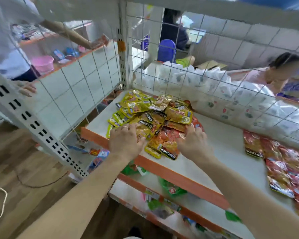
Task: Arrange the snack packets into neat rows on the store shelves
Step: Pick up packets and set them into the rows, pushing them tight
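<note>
- One wide-angle view from the person's head, facing forward and down onto the shelf [219,145].
- Close in: the shelf fills the middle, its wire mesh back [179,49] above.

Shop worker's forearms [86,187], bare from elbow to wrist. L hand [126,142] wears a thin, pale metal ring [125,127] on one finger; R hand [195,144] bare.

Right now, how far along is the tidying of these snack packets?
Done: the red packets at the right end of the shelf lie overlapped in a row. In hand: the left hand and right hand rest on the jumbled heap of yellow and orange packets at the left corner. Left: that whole heap needs sorting into rows, and the shelf's bare middle is unfilled.
</note>
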Available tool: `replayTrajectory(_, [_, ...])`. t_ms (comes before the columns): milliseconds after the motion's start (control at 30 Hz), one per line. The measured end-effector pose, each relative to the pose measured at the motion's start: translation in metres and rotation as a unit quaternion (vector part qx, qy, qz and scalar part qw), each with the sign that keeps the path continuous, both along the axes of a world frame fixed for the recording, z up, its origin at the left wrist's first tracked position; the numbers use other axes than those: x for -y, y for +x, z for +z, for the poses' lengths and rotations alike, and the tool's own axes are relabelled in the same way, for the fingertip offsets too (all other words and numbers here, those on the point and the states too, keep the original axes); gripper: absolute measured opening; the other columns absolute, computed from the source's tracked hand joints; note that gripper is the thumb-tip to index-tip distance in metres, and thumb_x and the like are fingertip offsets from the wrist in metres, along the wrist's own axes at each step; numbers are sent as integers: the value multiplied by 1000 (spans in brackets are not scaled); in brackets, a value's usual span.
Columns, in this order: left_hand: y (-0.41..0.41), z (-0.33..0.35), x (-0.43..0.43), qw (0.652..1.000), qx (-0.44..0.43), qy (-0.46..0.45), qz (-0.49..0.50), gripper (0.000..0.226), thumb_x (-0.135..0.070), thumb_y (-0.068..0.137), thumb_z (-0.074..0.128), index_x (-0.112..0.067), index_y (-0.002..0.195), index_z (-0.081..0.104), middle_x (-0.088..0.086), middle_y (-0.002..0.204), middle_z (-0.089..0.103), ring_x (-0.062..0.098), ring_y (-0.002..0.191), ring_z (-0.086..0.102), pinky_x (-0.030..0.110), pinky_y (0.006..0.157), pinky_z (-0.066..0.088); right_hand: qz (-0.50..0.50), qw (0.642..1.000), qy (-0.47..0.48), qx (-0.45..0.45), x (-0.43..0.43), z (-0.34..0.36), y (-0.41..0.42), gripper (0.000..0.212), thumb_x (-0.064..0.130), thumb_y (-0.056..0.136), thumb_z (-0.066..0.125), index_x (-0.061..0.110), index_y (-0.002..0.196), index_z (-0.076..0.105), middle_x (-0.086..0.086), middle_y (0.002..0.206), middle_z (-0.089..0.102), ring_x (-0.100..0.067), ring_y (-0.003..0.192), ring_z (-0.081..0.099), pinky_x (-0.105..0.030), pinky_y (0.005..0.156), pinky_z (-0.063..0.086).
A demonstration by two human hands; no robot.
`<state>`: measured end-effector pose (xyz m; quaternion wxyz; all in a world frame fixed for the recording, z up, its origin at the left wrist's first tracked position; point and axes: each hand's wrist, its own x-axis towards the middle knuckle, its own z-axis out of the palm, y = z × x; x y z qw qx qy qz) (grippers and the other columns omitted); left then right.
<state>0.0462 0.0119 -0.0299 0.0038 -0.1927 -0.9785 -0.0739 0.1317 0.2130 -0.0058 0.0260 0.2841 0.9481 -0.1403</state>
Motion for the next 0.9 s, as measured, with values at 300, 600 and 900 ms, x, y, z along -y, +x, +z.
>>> replayTrajectory(300, [-12,-5,1,990,74,122,19,57,-50,89,67,-7,123,50,11,114,60,34,114,56,45,91,46,-122,984,-95,89,18,-9,-10,53,67,86,59,15,91,61,-5,99,66,-25,90,65,-31,69,46])
replayTrajectory(600, [23,30,-2,892,109,438,23,28,-23,93,70,-11,110,52,-6,90,54,16,80,53,28,75,35,-208,857,-461,-100,4,-2,15,14,18,87,68,16,76,59,-1,67,56,-14,55,48,-23,49,34])
replayTrajectory(900, [84,44,-62,802,315,507,-19,37,-3,86,74,-31,103,58,6,94,72,19,66,74,36,63,57,-223,792,-501,-270,-50,6,120,18,4,85,75,14,91,62,-10,88,68,-20,78,67,-38,82,58])
